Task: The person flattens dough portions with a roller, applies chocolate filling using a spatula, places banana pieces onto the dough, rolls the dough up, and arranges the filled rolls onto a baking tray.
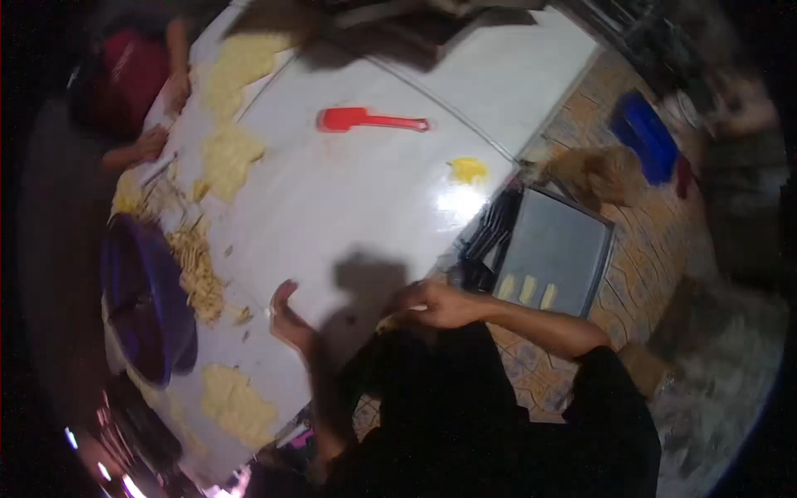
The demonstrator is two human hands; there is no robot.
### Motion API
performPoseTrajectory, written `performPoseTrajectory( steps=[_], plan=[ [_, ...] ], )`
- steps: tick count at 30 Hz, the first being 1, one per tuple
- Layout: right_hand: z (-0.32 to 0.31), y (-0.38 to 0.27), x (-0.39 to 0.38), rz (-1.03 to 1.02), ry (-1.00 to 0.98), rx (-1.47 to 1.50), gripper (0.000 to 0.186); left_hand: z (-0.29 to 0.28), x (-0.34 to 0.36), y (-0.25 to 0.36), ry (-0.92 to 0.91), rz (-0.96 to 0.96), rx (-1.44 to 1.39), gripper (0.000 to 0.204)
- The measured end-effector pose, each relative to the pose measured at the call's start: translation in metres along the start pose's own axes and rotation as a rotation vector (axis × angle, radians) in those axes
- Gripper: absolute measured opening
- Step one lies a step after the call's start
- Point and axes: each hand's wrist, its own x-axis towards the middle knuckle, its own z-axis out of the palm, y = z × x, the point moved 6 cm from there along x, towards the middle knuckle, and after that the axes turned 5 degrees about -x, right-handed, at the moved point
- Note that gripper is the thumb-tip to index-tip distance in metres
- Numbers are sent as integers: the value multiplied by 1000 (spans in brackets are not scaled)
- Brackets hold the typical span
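My left hand (292,325) is at the front of the white table (324,191), fingers apart and slightly blurred, with nothing visible in it. My right hand (436,305) is bent in close to my body, its fingers closed together. A bit of yellowish stuff shows at its fingertips, too small and blurred to name. To the left hand's left lies a heap of pale dough strips (197,270). Right of my right hand, a grey baking tray (554,236) carries a few pale dough strips (527,289) at its near end.
A red spatula (349,119) and a yellow lump (468,170) lie farther back. Flattened dough sheets (237,407) rest along the table's left side, near a purple basin (137,299). Another person's hands (152,143) work at the far left. A blue object (646,137) is on the tiled floor.
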Motion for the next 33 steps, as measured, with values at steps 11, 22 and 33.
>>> performPoseTrajectory(
  steps=[11, 22, 33],
  plan=[
    [60, 370, -467, 1038, 1472, 199, 27, -3, 23, 41, -13, 91, 800, 38],
    [6, 494, -593, 1072, 1731, 18, 38, -23, 51, 58, -77, 269, 853, 64],
    [-20, 315, -429, 749, 1571, -83, 47, -52, 55, 25, -77, 136, 997, 37]
  ],
)
